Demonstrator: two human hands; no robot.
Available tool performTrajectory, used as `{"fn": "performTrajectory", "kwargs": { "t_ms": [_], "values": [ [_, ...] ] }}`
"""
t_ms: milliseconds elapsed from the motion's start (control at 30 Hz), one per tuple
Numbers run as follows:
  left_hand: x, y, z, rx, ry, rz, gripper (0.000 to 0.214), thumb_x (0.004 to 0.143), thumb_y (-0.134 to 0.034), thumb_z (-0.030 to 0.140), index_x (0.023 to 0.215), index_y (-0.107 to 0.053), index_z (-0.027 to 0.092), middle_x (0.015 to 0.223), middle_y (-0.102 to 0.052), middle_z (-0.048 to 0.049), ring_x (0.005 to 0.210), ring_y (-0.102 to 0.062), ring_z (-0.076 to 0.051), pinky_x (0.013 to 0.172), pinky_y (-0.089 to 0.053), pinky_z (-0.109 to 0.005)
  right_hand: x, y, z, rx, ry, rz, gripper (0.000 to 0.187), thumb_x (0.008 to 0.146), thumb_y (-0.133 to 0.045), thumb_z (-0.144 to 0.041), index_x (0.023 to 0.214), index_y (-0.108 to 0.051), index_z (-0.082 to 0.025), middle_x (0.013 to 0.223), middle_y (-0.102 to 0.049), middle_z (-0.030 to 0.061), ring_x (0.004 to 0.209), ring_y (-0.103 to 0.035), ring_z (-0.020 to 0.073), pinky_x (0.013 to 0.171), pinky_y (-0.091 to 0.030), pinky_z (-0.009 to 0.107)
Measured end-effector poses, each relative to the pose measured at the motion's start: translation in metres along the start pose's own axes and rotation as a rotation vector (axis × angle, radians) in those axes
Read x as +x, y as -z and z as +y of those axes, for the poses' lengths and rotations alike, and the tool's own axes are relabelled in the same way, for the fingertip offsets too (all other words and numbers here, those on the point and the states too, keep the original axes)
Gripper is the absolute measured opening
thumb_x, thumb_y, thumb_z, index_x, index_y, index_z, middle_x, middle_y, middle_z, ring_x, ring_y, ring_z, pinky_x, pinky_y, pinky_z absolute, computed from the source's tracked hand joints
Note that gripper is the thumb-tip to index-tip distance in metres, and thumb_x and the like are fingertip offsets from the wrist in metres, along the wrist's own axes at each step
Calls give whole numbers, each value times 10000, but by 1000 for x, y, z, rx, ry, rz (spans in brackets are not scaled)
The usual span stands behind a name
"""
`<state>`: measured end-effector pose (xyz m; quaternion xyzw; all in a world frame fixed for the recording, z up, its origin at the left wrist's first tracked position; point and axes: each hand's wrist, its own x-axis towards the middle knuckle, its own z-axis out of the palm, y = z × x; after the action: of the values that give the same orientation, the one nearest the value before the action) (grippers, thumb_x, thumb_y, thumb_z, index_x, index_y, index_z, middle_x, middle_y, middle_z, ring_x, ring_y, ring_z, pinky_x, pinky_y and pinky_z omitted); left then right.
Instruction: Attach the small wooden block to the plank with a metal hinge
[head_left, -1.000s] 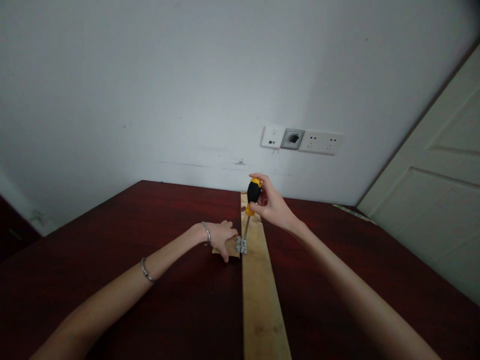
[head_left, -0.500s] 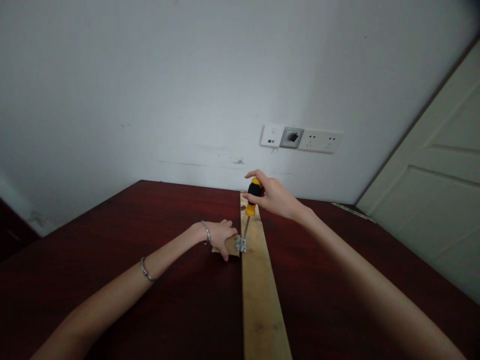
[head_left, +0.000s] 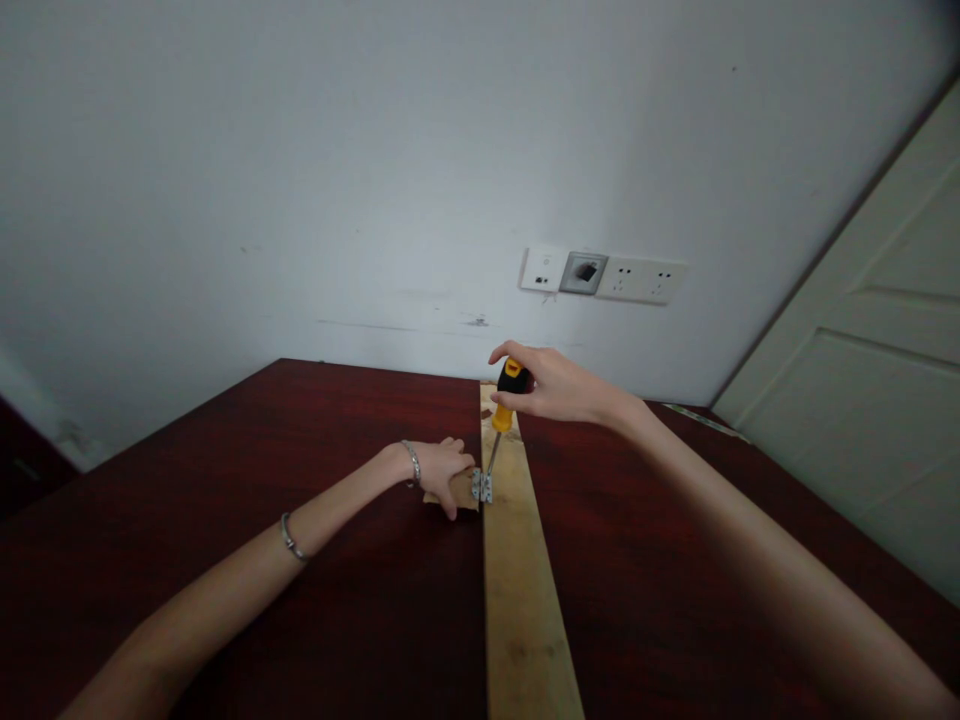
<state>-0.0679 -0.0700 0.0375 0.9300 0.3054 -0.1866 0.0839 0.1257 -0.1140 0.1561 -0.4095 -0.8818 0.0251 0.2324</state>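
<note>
My right hand (head_left: 551, 385) is closed around the black and yellow handle of a screwdriver (head_left: 504, 415), thumb and fingers on opposite sides. The shaft slants down, with its tip at a silver metal hinge (head_left: 486, 488). One leaf of the hinge lies on a long wooden plank (head_left: 521, 580), the other on a small brown board (head_left: 461, 492) to the left. My left hand (head_left: 441, 465) presses on this small board and grips it, thumb along the near side and fingers over the far side. The hand hides part of the board.
Plank and board rest on a dark red tabletop (head_left: 360, 620). Behind it rises a white wall (head_left: 300, 180) with a row of sockets (head_left: 604, 275). A pale panelled door (head_left: 885, 340) stands at the right, near a thin strip (head_left: 705, 420) on the table's far edge.
My right hand and wrist have turned slightly around the screwdriver handle, and the handle has rotated. The left hand, plank and small board have stayed put.
</note>
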Motion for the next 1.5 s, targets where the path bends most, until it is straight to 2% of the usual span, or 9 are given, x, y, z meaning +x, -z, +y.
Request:
{"fn": "performTrajectory", "kwargs": {
  "t_ms": [133,333,533,733,900,1100,1233,1300,1500],
  "values": [
    [1,-1,-1,14,-8,9,792,565,-723,563,1199,-489,149,1121,-469,-133,1028,-442,-304,865,-402,-349,2,1,1,-23,18,9,282,807,-553,-394,983,-592,-177,742,-599,29,646,-506,142,612,-371,271],
    [1,-1,-1,15,-6,2,814,555,-718,582,1204,-488,147,1123,-474,-131,1028,-443,-301,863,-401,-347,0,5,-3,-47,29,-34,410,752,-585,-281,1141,-545,-159,866,-619,65,704,-524,156,641,-379,277],
    [1,0,-1,13,-17,1,839,559,-713,588,1222,-483,127,1122,-471,-141,1026,-440,-307,850,-403,-342,0,7,-8,-91,34,-61,297,837,-499,-371,1018,-603,-160,772,-619,51,663,-526,142,619,-372,266],
    [1,1,-1,-9,-5,-7,847,547,-718,587,1223,-483,135,1128,-464,-139,1036,-431,-310,858,-396,-345,0,6,-9,-118,52,-54,376,775,-565,-305,1125,-561,-171,1015,-636,93,863,-575,195,753,-409,307],
    [1,0,-1,-22,2,-3,870,523,-723,602,1224,-478,148,1142,-464,-136,1039,-427,-318,867,-389,-359,0,6,-9,-143,49,-61,305,848,-498,-355,1080,-583,-176,889,-650,78,778,-575,177,704,-408,295],
    [1,-1,-2,-35,-5,-2,846,528,-725,590,1207,-490,144,1124,-465,-130,1039,-428,-312,861,-392,-348,1,4,-9,-181,41,-68,382,776,-568,-302,1139,-544,-184,998,-624,88,821,-565,183,706,-405,287],
    [2,-1,-2,-33,-2,3,866,518,-724,602,1215,-484,147,1125,-462,-130,1035,-427,-314,860,-397,-355,2,3,-8,-166,51,-67,295,844,-503,-399,1025,-595,-185,850,-631,65,726,-549,160,648,-390,273],
    [2,-2,-2,-21,-9,7,861,528,-718,607,1214,-486,142,1119,-461,-133,1030,-429,-310,860,-397,-352,2,3,-8,-162,57,-69,279,855,-487,-375,1021,-597,-179,824,-632,61,708,-548,153,642,-390,268],
    [2,-2,-2,-25,-5,4,851,523,-715,605,1211,-485,161,1128,-464,-118,1035,-425,-301,883,-386,-349,2,4,-9,-200,34,-73,419,778,-569,-335,1173,-536,-197,1062,-620,93,864,-578,196,725,-416,296]
  ]
}}
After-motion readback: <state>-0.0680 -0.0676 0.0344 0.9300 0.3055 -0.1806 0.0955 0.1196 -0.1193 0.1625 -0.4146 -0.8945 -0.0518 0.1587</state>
